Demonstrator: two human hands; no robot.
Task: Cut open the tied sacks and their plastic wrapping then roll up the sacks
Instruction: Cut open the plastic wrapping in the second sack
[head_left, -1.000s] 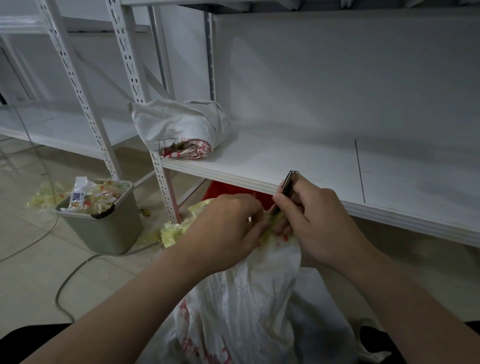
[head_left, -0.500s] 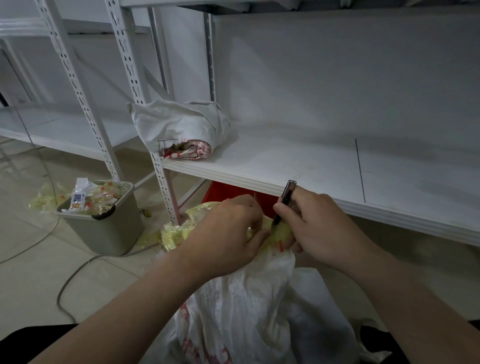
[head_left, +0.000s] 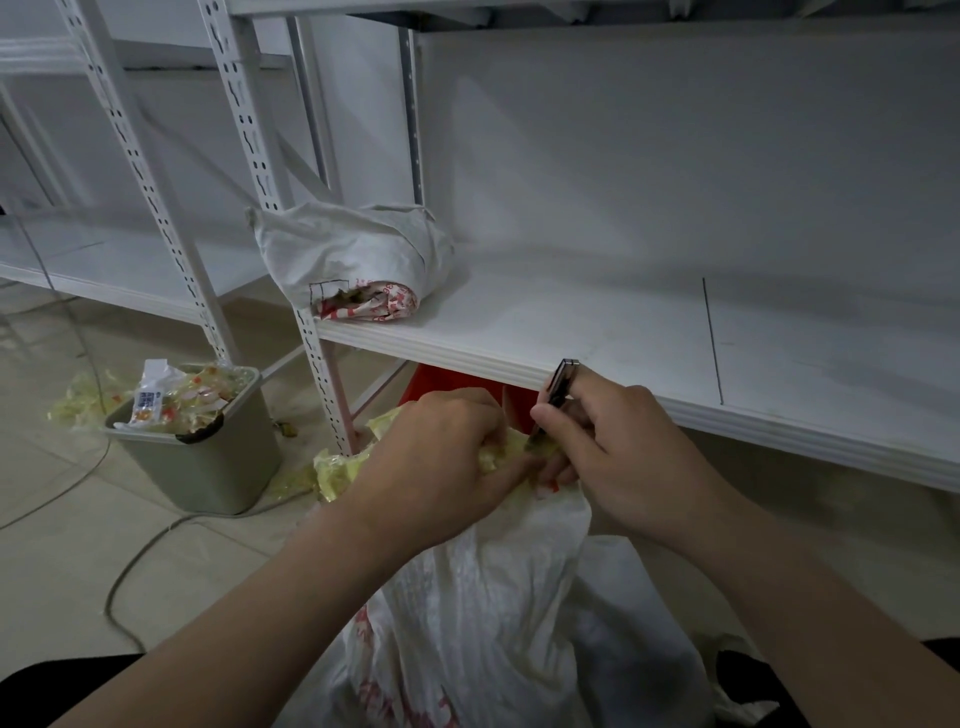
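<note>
A white woven sack (head_left: 483, 613) with red print stands in front of me, its neck wrapped in yellowish plastic wrapping (head_left: 343, 470). My left hand (head_left: 436, 457) grips the bunched neck and plastic. My right hand (head_left: 618, 452) holds a small dark knife (head_left: 558, 387) like a pen, its blade pushed down into the plastic at the neck, where the tip is hidden. A rolled-up white sack (head_left: 358, 260) lies on the shelf (head_left: 597, 332) at the left end.
A grey bin (head_left: 208, 462) full of yellowish plastic scraps stands on the tiled floor at left, with more scraps beside it. A cable (head_left: 135, 561) runs across the floor. White perforated uprights (head_left: 311, 332) carry the shelves. Something red (head_left: 441, 387) sits under the shelf.
My right hand has moved the knife slightly down and right into the plastic at the sack's neck. My left hand has kept its grip and shifted a little.
</note>
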